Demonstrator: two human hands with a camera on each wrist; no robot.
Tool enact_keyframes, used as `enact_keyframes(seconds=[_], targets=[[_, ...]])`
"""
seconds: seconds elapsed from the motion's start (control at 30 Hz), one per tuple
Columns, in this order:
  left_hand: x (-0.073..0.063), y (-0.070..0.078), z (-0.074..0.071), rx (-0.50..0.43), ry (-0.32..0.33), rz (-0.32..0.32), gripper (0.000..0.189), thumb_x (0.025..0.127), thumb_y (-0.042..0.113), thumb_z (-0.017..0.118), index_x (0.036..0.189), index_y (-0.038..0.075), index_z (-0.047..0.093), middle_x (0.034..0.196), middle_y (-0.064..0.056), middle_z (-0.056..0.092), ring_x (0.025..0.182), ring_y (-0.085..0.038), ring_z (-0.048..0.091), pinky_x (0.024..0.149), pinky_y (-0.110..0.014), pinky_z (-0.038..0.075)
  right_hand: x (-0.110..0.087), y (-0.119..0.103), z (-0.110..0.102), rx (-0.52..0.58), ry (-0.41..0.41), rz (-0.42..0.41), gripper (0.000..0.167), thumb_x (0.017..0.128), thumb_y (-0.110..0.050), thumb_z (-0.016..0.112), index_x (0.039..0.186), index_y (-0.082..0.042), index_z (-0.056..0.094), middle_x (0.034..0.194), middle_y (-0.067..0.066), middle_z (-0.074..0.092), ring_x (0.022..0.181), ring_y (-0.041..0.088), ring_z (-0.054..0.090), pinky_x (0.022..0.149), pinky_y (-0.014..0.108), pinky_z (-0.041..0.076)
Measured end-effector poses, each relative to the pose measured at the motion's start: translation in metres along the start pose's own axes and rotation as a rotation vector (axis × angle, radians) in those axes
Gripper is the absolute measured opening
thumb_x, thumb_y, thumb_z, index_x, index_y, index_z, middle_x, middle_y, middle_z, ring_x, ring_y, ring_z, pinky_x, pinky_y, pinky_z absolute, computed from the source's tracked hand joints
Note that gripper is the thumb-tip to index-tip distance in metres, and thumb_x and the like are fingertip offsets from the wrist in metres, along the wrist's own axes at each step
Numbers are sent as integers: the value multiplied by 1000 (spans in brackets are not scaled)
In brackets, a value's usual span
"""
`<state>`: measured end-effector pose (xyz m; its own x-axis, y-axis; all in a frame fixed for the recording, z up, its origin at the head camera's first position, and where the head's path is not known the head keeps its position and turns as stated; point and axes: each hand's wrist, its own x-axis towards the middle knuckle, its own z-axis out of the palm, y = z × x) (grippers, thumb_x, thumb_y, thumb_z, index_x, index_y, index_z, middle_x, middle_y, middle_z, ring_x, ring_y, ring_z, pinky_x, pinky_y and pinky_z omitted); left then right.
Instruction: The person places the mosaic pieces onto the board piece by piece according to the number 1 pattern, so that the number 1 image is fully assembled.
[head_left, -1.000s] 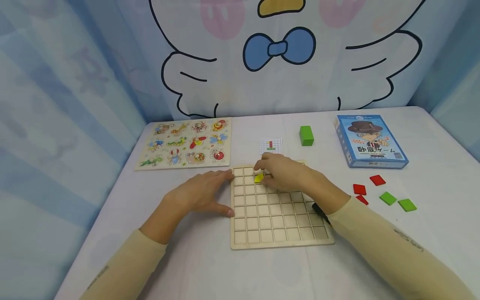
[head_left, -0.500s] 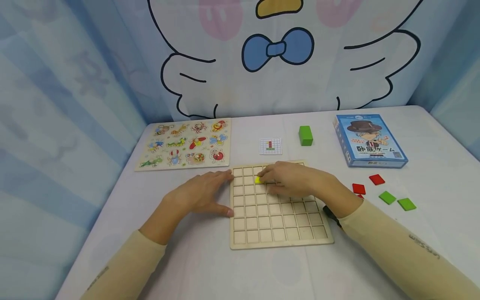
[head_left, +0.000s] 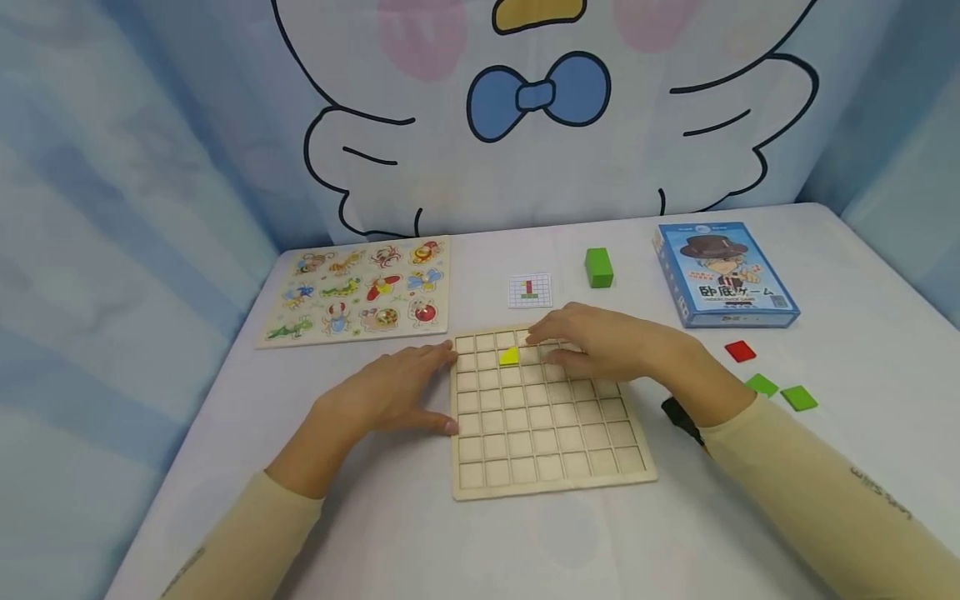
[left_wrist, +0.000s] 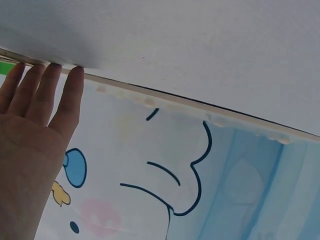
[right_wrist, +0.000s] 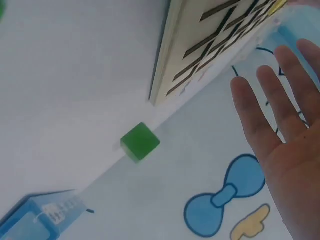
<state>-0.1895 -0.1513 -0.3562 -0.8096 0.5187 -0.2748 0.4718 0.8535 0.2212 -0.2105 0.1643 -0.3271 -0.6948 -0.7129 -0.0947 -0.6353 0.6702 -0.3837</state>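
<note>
A wooden grid board (head_left: 551, 417) lies flat on the table in the head view. One yellow tile (head_left: 509, 357) sits on it, in the upper left part of the grid. My left hand (head_left: 378, 396) rests at the board's left edge, fingers and thumb extended and touching the rim. Over the upper right of the board hovers my right hand (head_left: 607, 342), fingers extended, apart from the tile and with nothing visible in its grasp. In the right wrist view its fingers (right_wrist: 245, 102) look straight. The board's upper right cells are hidden beneath this hand.
A small grid card (head_left: 530, 291) and a green block (head_left: 598, 267) are behind the board. An insect picture board (head_left: 356, 292) lies back left, a blue box (head_left: 723, 275) back right. Right of the board lie a red tile (head_left: 740, 351) and green tiles (head_left: 798, 398).
My right hand has let go of the yellow tile and moved right, leaving it on the board. The left hand keeps its place at the edge. The head view has shifted slightly.
</note>
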Motion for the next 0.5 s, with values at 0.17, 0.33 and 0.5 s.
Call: enact_keyframes(seconds=[0.17,0.33,0.5], targets=[[-3,1,1,-11,11,8,108,78,69,78,161,17,34,167,-5,33,151,-29,36,121,-53,33,-21,10,-10,5,76,3,38,101,-21,67,137,-11,65,142,4,63,138,30,51,114,53,44],[-2,1,2,-7,7,9,107,78,70,77,161,18,34,168,-4,31,151,-30,36,120,-56,33,-36,18,-14,-32,122,29,38,99,-21,70,136,-13,66,139,2,64,135,28,52,112,53,46],[0,1,1,-9,-6,-1,107,78,68,78,161,18,33,169,-4,28,152,-30,35,119,-60,33,-52,20,-16,-34,126,70,40,98,-21,72,137,-15,65,139,0,63,133,27,52,109,53,48]])
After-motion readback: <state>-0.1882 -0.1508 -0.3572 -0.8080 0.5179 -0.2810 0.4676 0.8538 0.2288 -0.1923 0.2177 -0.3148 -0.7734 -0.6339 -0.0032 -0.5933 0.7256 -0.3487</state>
